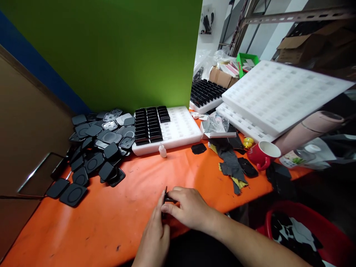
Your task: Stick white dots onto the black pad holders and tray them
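Both my hands meet low over the orange table (111, 218), near its front edge. My left hand (154, 235) and my right hand (189, 209) are closed together on a small thin black piece (166, 195) that stands on edge between the fingertips. To the left lies a heap of black square parts (94, 152), some with grey backs. Behind it a white foam tray (178, 129) has its left rows filled with black parts. A small white dropper bottle (162, 150) stands in front of the tray.
A red mug (263, 154), a grey and yellow cloth (230, 163) and loose black pieces lie at the right. More white foam trays (278, 92) are stacked behind. A red tub (303, 230) with scraps sits below right. A green wall (111, 52) backs the table.
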Demonstrator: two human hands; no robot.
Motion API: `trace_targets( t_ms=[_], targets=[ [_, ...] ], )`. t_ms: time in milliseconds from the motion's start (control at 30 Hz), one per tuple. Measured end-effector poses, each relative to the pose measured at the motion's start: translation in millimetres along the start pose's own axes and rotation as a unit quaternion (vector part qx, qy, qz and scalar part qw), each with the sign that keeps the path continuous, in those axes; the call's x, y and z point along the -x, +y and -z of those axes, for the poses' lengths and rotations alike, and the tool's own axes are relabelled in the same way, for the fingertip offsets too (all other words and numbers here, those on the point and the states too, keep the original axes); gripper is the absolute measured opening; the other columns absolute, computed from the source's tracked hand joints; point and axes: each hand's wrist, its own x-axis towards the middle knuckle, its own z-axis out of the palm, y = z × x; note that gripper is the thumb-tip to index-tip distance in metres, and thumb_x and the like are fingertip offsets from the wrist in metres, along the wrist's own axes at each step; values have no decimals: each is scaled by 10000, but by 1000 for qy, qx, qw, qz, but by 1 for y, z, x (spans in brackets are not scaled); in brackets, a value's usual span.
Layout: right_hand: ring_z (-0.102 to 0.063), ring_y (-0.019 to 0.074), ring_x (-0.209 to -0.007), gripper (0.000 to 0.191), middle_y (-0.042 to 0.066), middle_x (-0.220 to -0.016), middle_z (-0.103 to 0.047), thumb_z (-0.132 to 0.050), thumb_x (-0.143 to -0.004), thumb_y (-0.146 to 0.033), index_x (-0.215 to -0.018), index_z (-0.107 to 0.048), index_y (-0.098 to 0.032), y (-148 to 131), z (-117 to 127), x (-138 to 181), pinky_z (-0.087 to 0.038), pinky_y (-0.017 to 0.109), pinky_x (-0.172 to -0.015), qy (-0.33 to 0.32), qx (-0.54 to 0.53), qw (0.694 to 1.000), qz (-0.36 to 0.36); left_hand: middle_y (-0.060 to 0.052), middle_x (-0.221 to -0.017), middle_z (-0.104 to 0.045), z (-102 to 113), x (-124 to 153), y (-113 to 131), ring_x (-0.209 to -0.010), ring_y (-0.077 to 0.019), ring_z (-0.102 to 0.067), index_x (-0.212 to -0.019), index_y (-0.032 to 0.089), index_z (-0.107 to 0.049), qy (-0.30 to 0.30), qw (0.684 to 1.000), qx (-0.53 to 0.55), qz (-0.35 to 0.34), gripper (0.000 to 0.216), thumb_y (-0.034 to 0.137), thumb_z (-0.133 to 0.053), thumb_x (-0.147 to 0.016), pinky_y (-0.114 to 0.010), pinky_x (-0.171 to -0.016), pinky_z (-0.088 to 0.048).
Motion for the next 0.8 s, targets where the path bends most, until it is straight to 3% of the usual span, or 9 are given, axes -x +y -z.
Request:
trace_targets(
  t_ms=[267, 500, 600, 800],
  targets=[
    [-549, 114, -695, 337, -12, -801, -603, -412, -842, -495, -820, -591, -210, -3, -3, 0, -311, 217, -582, 10, 52, 999, 1, -117, -1318, -448, 3, 0, 16, -1195, -247, -427, -1323, 150, -329, 17, 999, 14, 23, 589, 78, -408, -744, -407, -996, -341],
    [-566, 157, -728, 412, 30, -832, -627, -384, -835, -529, -849, -608, -184, -6, 4, -5, -327, 249, -598, -21, 100, 994, 27, -112, -1303, -455, 2, 0, 9, -1201, -219, -415, -1334, 170, -285, 12, 999, 40, 29, 565, 124, -379, -779, -404, -1011, -305],
    [-561, 142, -716, 413, 11, -819, -628, -412, -811, -560, -819, -611, -198, -6, 4, -8, -327, 235, -585, -18, 77, 996, 35, -124, -1287, -461, 3, 1, 10, -1209, -229, -399, -1292, 143, -337, 18, 999, 36, 29, 533, 138, -401, -763, -403, -1023, -280],
    [-559, 130, -733, 330, 6, -839, -620, -402, -857, -458, -825, -609, -203, -16, 4, -2, -345, 234, -621, 8, 59, 997, 44, -143, -1246, -497, 6, 2, 25, -1095, -262, -506, -1196, 131, -420, 19, 989, 106, 101, 414, 301, -397, -819, -396, -926, -402]
  ],
)
